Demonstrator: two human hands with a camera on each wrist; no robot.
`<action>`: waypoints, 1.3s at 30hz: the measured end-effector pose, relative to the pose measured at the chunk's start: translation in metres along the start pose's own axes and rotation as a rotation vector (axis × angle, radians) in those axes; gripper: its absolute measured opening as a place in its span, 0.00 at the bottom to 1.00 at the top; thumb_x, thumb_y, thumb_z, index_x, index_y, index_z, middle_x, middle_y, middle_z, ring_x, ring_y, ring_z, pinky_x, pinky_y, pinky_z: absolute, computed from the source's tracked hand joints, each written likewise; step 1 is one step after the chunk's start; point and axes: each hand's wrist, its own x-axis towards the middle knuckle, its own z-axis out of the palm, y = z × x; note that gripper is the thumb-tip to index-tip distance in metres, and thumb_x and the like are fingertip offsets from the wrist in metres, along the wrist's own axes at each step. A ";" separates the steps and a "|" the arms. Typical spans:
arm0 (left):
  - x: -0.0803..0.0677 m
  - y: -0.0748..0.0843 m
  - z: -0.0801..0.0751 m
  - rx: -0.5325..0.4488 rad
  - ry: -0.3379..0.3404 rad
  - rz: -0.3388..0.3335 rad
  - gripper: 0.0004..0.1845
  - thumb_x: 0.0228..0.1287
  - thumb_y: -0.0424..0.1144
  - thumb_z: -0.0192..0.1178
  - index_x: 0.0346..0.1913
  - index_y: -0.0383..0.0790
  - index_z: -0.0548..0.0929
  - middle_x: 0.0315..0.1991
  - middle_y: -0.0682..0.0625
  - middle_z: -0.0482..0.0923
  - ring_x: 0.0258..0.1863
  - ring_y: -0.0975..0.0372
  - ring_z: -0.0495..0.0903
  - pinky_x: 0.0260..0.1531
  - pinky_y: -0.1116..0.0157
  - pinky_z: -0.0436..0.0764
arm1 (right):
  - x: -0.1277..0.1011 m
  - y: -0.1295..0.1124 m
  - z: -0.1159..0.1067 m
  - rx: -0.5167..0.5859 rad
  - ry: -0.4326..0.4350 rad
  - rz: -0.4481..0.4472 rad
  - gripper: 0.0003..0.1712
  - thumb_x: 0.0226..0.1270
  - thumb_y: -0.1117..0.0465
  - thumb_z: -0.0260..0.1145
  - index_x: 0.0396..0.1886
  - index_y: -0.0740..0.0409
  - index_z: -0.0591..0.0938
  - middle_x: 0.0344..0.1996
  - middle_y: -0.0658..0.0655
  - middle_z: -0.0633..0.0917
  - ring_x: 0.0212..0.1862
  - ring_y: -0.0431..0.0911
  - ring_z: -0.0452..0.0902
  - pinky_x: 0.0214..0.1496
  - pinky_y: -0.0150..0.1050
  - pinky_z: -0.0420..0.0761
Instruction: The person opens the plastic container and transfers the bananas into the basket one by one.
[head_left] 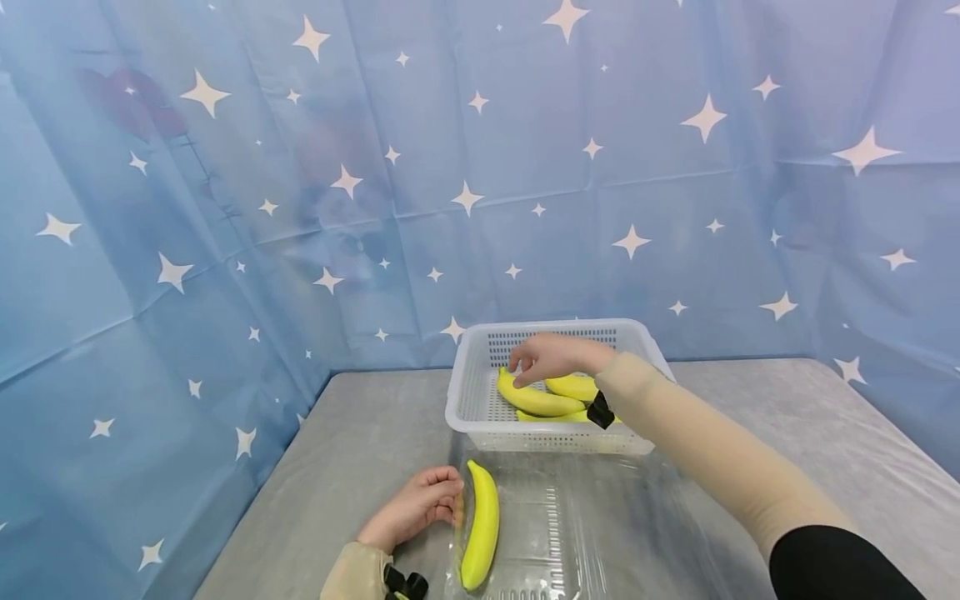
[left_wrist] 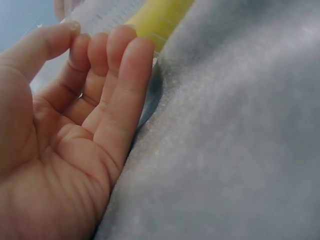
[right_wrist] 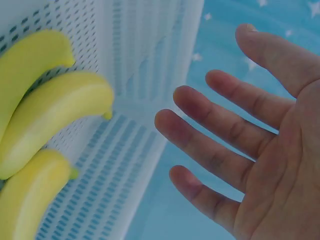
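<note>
My left hand [head_left: 420, 505] pinches the left edge of a clear plastic clamshell box [head_left: 527, 521] between thumb and fingertips. Inside that box, along its left side, lies one yellow banana [head_left: 483, 527]. Over the white perforated basket [head_left: 555, 440] hovers my right hand [head_left: 553, 357], its fingers spread and holding nothing in the right wrist view. Three bananas [right_wrist: 60, 111] rest in the basket, side by side, near the fingertips but apart from them. The right forearm partly covers them in the head view.
The basket stands at the back of a grey cloth-covered table [head_left: 390, 425], just behind the plastic box. A transparent lid [head_left: 637, 517] spreads to the right of the box. A blue curtain with white stars [head_left: 465, 125] hangs behind the table and along its left.
</note>
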 end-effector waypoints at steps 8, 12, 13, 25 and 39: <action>-0.001 0.002 0.000 0.003 -0.007 0.011 0.07 0.74 0.34 0.49 0.35 0.41 0.75 0.27 0.51 0.78 0.26 0.63 0.81 0.31 0.67 0.82 | -0.016 -0.037 0.018 -0.111 0.019 -0.128 0.17 0.64 0.52 0.68 0.51 0.50 0.83 0.37 0.44 0.83 0.37 0.37 0.77 0.41 0.37 0.78; 0.000 0.003 0.000 0.003 -0.012 0.015 0.08 0.74 0.33 0.48 0.35 0.42 0.75 0.27 0.52 0.78 0.26 0.63 0.81 0.30 0.67 0.81 | -0.025 -0.054 0.029 -0.181 0.041 -0.231 0.17 0.63 0.52 0.69 0.50 0.52 0.83 0.39 0.47 0.83 0.39 0.40 0.78 0.43 0.37 0.78; 0.000 0.003 0.000 0.004 -0.011 0.016 0.08 0.74 0.33 0.48 0.35 0.42 0.75 0.27 0.52 0.78 0.25 0.63 0.81 0.30 0.67 0.81 | -0.028 -0.057 0.032 -0.201 0.048 -0.262 0.18 0.63 0.52 0.69 0.50 0.52 0.82 0.40 0.47 0.84 0.40 0.41 0.78 0.43 0.37 0.78; 0.001 0.006 -0.002 0.010 -0.005 0.004 0.08 0.75 0.36 0.49 0.35 0.43 0.76 0.26 0.53 0.78 0.26 0.64 0.80 0.31 0.66 0.82 | -0.040 -0.071 0.087 -0.370 0.099 -0.544 0.20 0.62 0.50 0.70 0.54 0.45 0.81 0.47 0.40 0.82 0.48 0.30 0.75 0.51 0.36 0.73; -0.001 0.001 -0.001 0.011 -0.016 -0.002 0.09 0.75 0.38 0.49 0.36 0.43 0.77 0.28 0.52 0.79 0.27 0.63 0.81 0.33 0.66 0.82 | -0.038 -0.068 0.137 -0.489 0.175 -0.808 0.23 0.57 0.47 0.72 0.53 0.42 0.82 0.47 0.37 0.82 0.51 0.28 0.74 0.59 0.34 0.69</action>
